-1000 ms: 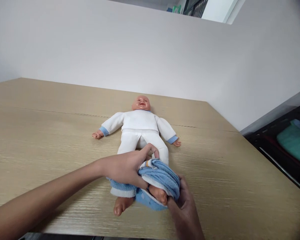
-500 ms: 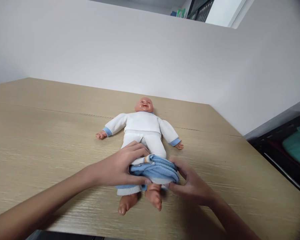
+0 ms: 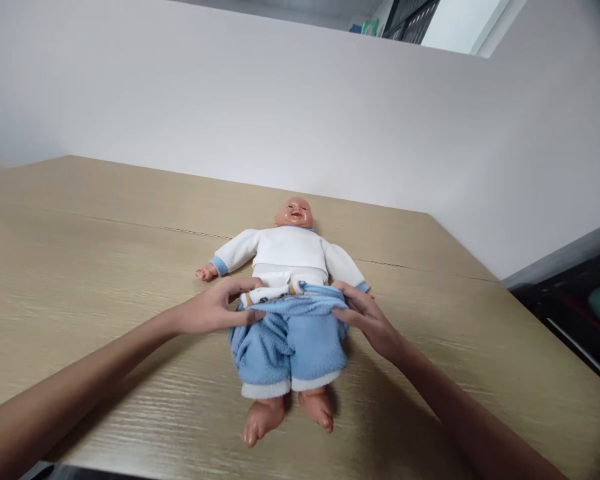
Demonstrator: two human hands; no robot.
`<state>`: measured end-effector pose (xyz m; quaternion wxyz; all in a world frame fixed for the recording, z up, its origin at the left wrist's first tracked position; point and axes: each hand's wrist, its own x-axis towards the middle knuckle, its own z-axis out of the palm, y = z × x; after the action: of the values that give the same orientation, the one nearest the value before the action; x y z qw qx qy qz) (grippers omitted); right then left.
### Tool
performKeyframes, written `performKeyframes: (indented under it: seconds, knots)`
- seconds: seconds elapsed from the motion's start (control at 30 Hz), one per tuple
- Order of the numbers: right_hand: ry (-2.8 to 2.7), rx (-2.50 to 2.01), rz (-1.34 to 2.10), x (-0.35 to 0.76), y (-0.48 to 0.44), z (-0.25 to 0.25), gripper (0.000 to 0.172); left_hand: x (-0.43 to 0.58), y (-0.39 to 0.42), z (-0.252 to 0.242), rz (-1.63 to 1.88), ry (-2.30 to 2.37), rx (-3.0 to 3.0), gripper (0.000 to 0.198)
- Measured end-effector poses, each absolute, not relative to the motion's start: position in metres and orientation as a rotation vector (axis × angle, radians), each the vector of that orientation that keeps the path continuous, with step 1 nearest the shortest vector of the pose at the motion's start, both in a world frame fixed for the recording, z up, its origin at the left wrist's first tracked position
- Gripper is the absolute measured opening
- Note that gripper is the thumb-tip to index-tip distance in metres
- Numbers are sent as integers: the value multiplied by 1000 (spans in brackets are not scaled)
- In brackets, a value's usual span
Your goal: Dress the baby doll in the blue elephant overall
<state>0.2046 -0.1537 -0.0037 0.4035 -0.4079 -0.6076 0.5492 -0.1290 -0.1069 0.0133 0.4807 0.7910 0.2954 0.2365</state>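
Observation:
A baby doll point(image 3: 291, 250) in a white top with blue cuffs lies on its back, head away from me and bare feet toward me. Blue fleece pants point(image 3: 315, 347) with white hems cover both its legs up to about the thighs. The waistband is partly folded over, with a white and orange patterned lining showing at the left. My left hand point(image 3: 220, 307) pinches the waistband's left side, thumb in front. On the opposite side my right hand point(image 3: 365, 317) grips the waistband in the same way. White cloth shows between the waistband and the top.
The doll rests on a wide wooden table point(image 3: 105, 267) with a seam running across it. A pale wall point(image 3: 280, 107) rises behind. At the right, beyond the table edge, stands a dark rack point(image 3: 570, 300) with green fabric in it.
Both hands have moved up the doll's legs with the waistband. The pants, bunched at the lower legs before, now spread over both legs to the thighs.

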Motion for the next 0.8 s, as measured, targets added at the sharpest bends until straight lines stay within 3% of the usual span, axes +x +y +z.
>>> performKeyframes:
  seconds: [0.33,0.53,0.67,0.8]
  knots:
    - [-1143,-1066,1547,189,-148,-35,24,-142,-117,-7,560,778,1545,50]
    - [-1087,-1158,1579,188,-157,-39,56,-145,-115,-22,539,677,1243,40]
    - [-1268,-1042,1628,192,-154,-27,38,-142,-112,-29,607,587,1094,43]
    - [-1418,-1007,1559,197,-153,-17,36,-142,-108,-19,719,721,1196,40]
